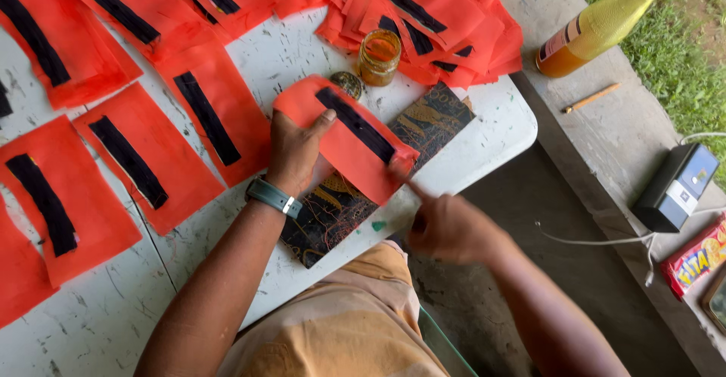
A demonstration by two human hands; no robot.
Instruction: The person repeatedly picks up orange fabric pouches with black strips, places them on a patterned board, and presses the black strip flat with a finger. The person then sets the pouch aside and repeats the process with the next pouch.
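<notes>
My left hand (pixel 296 150) holds an orange-red paper piece (pixel 344 146) with a black strip (pixel 355 124) down its middle, thumb on top of its upper edge. The piece lies over a black patterned book (pixel 431 124) on the white table (pixel 280 52). My right hand (pixel 446 229) is at the piece's lower right corner, one finger pointing up and touching it; the hand is blurred. A grey watch band sits on my left wrist.
Several orange-red pieces with black strips (pixel 132 158) cover the table's left side, and a pile (pixel 439 14) lies at the top. A small glass jar (pixel 379 55) stands beside its lid (pixel 346 82). On the concrete ledge: a yellow bottle (pixel 605 21), a pencil (pixel 590 99), a black box (pixel 677 188), a snack packet (pixel 696 256).
</notes>
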